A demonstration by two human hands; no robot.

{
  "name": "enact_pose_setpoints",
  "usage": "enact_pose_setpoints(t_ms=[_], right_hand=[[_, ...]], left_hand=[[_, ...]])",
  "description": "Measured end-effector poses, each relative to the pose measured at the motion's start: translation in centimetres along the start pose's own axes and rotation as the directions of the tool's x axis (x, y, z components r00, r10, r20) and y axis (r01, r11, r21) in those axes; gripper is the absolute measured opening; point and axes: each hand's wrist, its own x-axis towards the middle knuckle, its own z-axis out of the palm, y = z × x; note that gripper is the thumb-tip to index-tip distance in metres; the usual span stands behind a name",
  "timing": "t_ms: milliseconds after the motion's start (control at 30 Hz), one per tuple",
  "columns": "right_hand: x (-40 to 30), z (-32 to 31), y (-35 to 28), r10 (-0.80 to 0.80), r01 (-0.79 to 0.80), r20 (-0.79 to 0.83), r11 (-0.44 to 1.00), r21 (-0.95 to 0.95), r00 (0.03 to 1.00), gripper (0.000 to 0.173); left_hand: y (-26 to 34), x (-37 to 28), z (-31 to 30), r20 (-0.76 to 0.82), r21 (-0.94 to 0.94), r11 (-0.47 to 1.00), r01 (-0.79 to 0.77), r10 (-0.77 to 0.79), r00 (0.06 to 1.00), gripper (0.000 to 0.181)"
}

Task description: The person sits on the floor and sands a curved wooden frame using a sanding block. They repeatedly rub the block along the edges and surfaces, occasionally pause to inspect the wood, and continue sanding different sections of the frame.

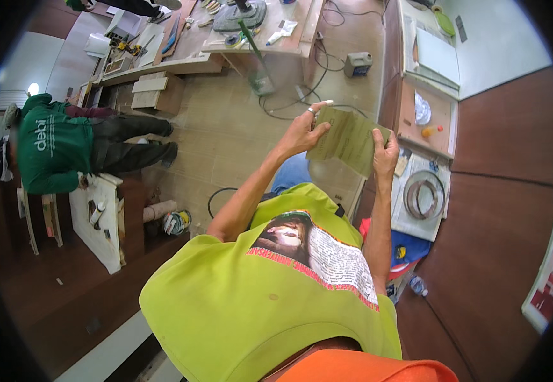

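Note:
Between my two hands is a sheet of olive-brown sandpaper (346, 136), its printed backing turned up and a fold running down it. My left hand (303, 128) grips the left edge, thumb on top; the index finger reaches past the upper edge and wears a ring. At the right edge, my right hand (385, 152) pinches the sheet with its thumb on the printed side. The sheet is held in the air above the floor, in front of my knee. Its underside is hidden.
A workbench (286, 45) with tools stands ahead, with cables (326, 71) and a jug (357, 64) on the floor. To the right, a counter (429, 114) carries a coiled strip (422, 196). A co-worker in green (59, 143) bends over a panel (97, 224) at left.

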Motion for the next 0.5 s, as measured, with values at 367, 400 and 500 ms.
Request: enact_pose_setpoints(t_ms=[367, 400, 500], right_hand=[[29.7, 21.1, 16.9, 0.219, -0.193, 0.069, 0.941, -0.277, 0.973, 0.052], [31.2, 24.0, 16.3, 0.258, -0.204, 0.169, 0.938, -0.280, 0.951, 0.051], [36.3, 28.5, 19.6, 0.306, -0.190, 0.276, 0.906, -0.377, 0.911, 0.045]], left_hand=[[-22.3, 30.9, -12.9, -0.267, -0.124, 0.974, 0.188, -0.215, 0.939, 0.064], [-25.8, 31.6, -14.1, -0.292, -0.175, 0.954, 0.243, -0.286, 0.913, 0.064], [-29.9, 34.9, -15.4, -0.317, -0.293, 0.901, 0.320, -0.407, 0.856, 0.066]])
